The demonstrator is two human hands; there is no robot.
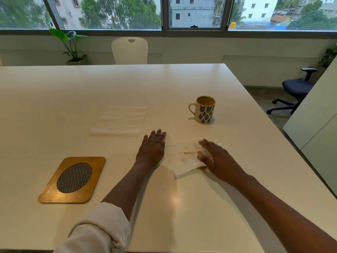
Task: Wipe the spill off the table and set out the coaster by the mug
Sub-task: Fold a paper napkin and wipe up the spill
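Note:
A white mug (203, 109) with blue leaf print holds brown liquid and stands on the white table (109, 84). In front of it lie stained white napkins (182, 157) over a brownish spill (199, 168). My right hand (217, 159) presses flat on the napkins with straight fingers. Just left of the napkins, my left hand (152, 147) rests flat on the table, fingers straight. A golden coaster (73, 179) with a dark woven oval lies at the near left, far from the mug.
A stack of clean white napkins (119, 121) lies at the table's middle. A white chair (129, 50) stands behind the far edge. A dark office chair (295, 88) and a white cabinet (317, 121) are off the right side.

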